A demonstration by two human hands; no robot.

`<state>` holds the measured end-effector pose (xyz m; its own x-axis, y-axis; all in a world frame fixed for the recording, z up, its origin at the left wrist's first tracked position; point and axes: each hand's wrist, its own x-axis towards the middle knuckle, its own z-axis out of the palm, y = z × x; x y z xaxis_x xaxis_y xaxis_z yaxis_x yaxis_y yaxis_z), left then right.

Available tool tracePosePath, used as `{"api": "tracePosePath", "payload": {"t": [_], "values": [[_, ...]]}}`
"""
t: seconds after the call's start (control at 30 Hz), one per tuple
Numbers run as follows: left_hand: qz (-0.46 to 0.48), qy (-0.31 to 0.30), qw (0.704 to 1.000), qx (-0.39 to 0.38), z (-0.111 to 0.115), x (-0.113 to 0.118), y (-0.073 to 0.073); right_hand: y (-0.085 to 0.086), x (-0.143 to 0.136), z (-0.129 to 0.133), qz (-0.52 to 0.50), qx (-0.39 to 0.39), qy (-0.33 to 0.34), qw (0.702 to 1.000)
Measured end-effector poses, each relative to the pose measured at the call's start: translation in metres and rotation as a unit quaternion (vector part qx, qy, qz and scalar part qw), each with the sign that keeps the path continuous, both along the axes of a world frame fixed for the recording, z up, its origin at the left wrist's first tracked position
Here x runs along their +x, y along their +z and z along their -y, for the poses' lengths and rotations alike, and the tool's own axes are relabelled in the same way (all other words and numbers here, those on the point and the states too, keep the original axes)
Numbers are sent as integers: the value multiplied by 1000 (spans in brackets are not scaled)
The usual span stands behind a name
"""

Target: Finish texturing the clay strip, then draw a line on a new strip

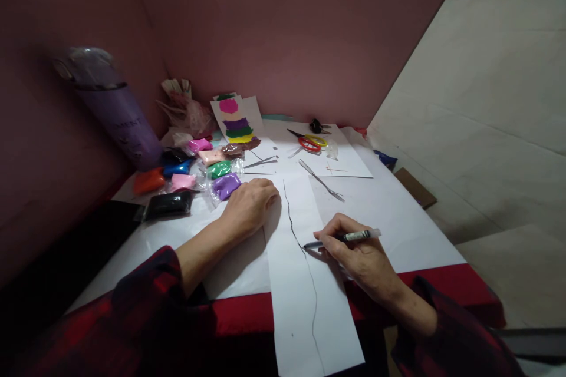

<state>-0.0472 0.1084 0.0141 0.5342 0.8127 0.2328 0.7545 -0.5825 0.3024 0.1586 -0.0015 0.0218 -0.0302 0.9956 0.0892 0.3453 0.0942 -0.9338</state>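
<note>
A long white paper strip [289, 306] lies lengthwise before me, its near end hanging past the table edge. A wavy line runs down it, darker in the upper part and thinner below. Between the thumb and fingers of my right hand [362, 256] is a slim pen [356, 235], slanted, with its tip touching the line about mid-strip. My left hand [250, 206] rests at the strip's upper left edge with its fingers curled under; what lies beneath them is hidden. Just beyond it sits a purple clay packet [227, 186].
Several clay packets, including green [220, 169] and black [168, 205], lie at left near a purple bottle [119, 112]. Red-handled scissors [309, 144], a metal tweezer-like tool [321, 181] and keys [316, 125] lie farther back. A colour-swatch card [237, 123] leans by the pink wall.
</note>
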Motion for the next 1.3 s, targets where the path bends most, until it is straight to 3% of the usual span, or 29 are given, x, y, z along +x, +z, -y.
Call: {"api": "tracePosePath", "payload": {"t": [0.53,0.77,1.3], "values": [[-1,1,1000,2,0,0,-1,8,-2,2,-24,3,10,1000],[0,0,1000,0,0,0,-1,-1,0,-1,4,6,-16,1000],[0,1,1000,2,0,0,0,-8,0,-2,11,3,8,1000]]}}
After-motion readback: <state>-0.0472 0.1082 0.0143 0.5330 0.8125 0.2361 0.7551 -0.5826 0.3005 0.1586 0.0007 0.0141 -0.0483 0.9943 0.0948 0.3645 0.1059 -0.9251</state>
